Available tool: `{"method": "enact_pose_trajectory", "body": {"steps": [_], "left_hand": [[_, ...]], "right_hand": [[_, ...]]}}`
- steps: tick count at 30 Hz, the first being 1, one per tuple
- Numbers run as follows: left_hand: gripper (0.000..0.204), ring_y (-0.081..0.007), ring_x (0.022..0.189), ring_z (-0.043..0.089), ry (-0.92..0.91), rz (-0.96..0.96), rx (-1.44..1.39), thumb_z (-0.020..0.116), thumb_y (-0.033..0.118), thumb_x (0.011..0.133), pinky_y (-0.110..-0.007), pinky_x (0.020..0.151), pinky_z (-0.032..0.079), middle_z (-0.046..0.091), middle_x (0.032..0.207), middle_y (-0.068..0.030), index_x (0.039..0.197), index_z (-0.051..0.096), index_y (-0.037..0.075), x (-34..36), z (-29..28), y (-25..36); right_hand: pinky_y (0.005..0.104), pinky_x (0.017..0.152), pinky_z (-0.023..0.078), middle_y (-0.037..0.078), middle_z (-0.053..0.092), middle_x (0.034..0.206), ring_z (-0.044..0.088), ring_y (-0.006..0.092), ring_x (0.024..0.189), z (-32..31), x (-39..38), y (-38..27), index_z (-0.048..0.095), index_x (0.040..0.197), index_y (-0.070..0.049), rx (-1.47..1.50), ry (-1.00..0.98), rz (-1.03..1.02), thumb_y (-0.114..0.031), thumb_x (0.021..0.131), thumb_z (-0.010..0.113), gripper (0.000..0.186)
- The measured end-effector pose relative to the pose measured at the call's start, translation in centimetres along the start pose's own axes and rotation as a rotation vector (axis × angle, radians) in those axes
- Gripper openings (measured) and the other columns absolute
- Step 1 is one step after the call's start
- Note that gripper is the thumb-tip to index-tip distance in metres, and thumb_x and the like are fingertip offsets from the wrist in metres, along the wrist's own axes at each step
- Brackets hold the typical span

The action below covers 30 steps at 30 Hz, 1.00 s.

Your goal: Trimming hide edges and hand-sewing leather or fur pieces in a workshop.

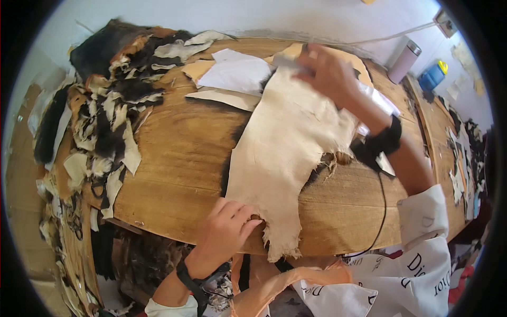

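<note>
A pale, cream-coloured hide (pixel 288 132) lies skin side up across the wooden table, with dark fur showing along its edges. Its ragged lower end hangs over the table's near edge. At that end my left hand (pixel 224 232) is closed on the hide's left edge, thumb against fingers. My right hand (pixel 332 76), smeared by motion, is over the hide's far end. From its fingers a flat grey blade-like tool (pixel 285 62) points left, close to the hide's surface; its exact kind is too blurred to tell.
Black, brown and white fur scraps (pixel 105 121) heap along the table's left side. White and tan pattern sheets (pixel 235 71) lie beyond the hide. A pink flask (pixel 404 62) and a blue bottle with a yellow lid (pixel 433 75) stand at the far right. A black cable (pixel 384 211) trails from my right wrist.
</note>
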<state>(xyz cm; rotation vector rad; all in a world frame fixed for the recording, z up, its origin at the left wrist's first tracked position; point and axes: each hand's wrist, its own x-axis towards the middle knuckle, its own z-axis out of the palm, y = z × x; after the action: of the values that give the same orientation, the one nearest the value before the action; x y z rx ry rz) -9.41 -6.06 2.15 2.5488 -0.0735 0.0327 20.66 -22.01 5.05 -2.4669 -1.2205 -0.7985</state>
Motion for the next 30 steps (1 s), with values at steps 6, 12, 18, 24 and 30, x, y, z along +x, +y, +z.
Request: {"method": "enact_pose_trajectory", "body": {"steps": [6, 12, 18, 24, 30], "left_hand": [[0.035, -0.0246, 0.096, 0.051, -0.010, 0.336, 0.105, 0.073, 0.016, 0.063, -0.038, 0.083, 0.038, 0.055, 0.102, -0.0024, 0.094, 0.060, 0.010, 0.5, -0.9, -4.9], [0.028, -0.0242, 0.092, 0.051, -0.152, 0.580, 0.009, 0.067, 0.008, 0.067, -0.037, 0.083, 0.038, 0.054, 0.095, -0.0047, 0.094, 0.058, 0.007, 3.3, -1.3, -8.2], [0.026, -0.0297, 0.081, 0.053, -0.433, 0.583, -0.325, 0.067, 0.001, 0.065, -0.035, 0.068, 0.045, 0.056, 0.085, -0.0111, 0.089, 0.059, 0.004, 4.3, -0.3, -9.7], [0.025, -0.0305, 0.079, 0.053, -0.526, 0.539, -0.242, 0.067, 0.000, 0.064, -0.035, 0.068, 0.044, 0.056, 0.081, -0.0121, 0.088, 0.058, 0.002, 3.3, -1.2, -10.7], [0.018, -0.0276, 0.074, 0.055, -0.457, 0.505, -0.389, 0.067, 0.008, 0.070, -0.033, 0.064, 0.044, 0.058, 0.081, -0.0113, 0.087, 0.062, 0.003, 2.8, -2.4, -10.3]], "right_hand": [[0.0370, 0.058, 0.045, 0.007, 0.060, 0.067, 0.058, 0.0269, 0.063, 0.0, -8.1, -6.0, 0.062, 0.093, -0.010, 0.217, -0.347, 0.353, -0.032, 0.072, 0.068, 0.031], [0.0367, 0.070, 0.044, 0.007, 0.055, 0.088, 0.054, 0.0272, 0.085, 4.2, -9.6, -8.7, 0.064, 0.101, -0.017, 0.159, -0.188, 0.368, -0.029, 0.071, 0.068, 0.033], [0.0364, 0.073, 0.044, 0.009, 0.050, 0.089, 0.053, 0.0270, 0.087, 5.6, -10.3, -8.6, 0.066, 0.104, -0.022, 0.256, -0.232, 0.408, -0.033, 0.072, 0.067, 0.034], [0.0368, 0.069, 0.041, 0.008, 0.046, 0.087, 0.049, 0.0267, 0.083, 6.2, -11.3, -8.2, 0.063, 0.111, -0.022, 0.261, -0.189, 0.322, -0.033, 0.073, 0.067, 0.040], [0.0369, 0.071, 0.045, 0.008, 0.049, 0.092, 0.055, 0.0262, 0.085, 5.4, -10.2, -8.5, 0.066, 0.104, -0.022, 0.259, -0.210, 0.371, -0.035, 0.073, 0.067, 0.034]]}}
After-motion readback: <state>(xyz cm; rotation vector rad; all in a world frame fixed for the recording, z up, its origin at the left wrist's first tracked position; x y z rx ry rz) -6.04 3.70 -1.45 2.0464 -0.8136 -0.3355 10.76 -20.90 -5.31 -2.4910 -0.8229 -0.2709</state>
